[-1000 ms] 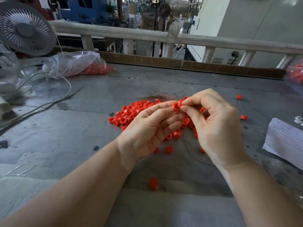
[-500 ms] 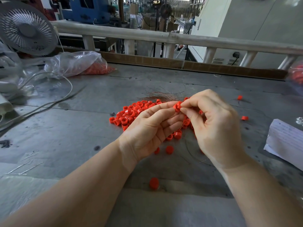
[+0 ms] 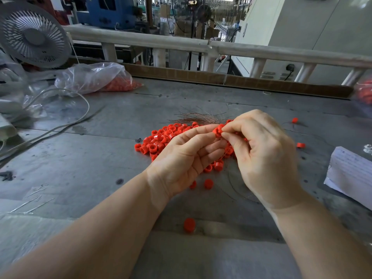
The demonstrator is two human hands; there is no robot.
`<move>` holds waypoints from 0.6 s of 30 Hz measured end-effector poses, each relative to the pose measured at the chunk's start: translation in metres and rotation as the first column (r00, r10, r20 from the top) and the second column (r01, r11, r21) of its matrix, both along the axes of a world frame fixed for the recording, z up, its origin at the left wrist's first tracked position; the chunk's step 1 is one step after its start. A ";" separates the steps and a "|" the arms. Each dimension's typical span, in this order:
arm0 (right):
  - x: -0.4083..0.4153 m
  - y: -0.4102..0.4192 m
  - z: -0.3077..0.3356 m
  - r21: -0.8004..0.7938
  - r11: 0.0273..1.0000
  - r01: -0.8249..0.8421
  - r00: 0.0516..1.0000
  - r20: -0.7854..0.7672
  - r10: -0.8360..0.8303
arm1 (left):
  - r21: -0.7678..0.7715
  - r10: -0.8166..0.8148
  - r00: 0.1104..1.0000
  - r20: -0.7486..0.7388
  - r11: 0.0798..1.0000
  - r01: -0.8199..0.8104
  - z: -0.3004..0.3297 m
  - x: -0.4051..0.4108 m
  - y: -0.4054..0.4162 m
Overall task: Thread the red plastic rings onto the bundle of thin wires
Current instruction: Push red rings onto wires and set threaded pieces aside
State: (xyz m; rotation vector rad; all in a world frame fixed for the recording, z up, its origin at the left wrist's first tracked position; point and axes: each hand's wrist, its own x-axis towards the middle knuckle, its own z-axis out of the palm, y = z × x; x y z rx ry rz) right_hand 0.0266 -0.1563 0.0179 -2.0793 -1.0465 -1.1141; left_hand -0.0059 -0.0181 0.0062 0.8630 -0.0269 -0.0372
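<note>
A pile of red plastic rings (image 3: pixel 159 141) lies on the grey table (image 3: pixel 90 162). Behind it fans out a bundle of thin coppery wires (image 3: pixel 199 117). Above the pile my left hand (image 3: pixel 185 158) and my right hand (image 3: pixel 261 156) meet, and between their fingertips they pinch a red ring (image 3: pixel 218 130). Whether a wire runs through that ring is too fine to tell. A thin wire loop (image 3: pixel 237 190) curves on the table below my right hand.
Loose rings lie near the front (image 3: pixel 189 225) and at the right (image 3: pixel 301 145). A clear bag with red rings (image 3: pixel 96 79) and a white fan (image 3: pixel 32 35) are at the back left, with a cable (image 3: pixel 66 125). A paper stack (image 3: pixel 350 174) lies right.
Both hands stay joined above the pile with only small finger shifts on the ring; the pile and wires lie as before.
</note>
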 end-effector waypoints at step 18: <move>-0.001 0.001 -0.001 0.005 1.000 0.016 1.000 -0.003 -0.016 | 0.037 0.019 1.000 0.009 0.999 -0.019 -0.001 0.001 -0.001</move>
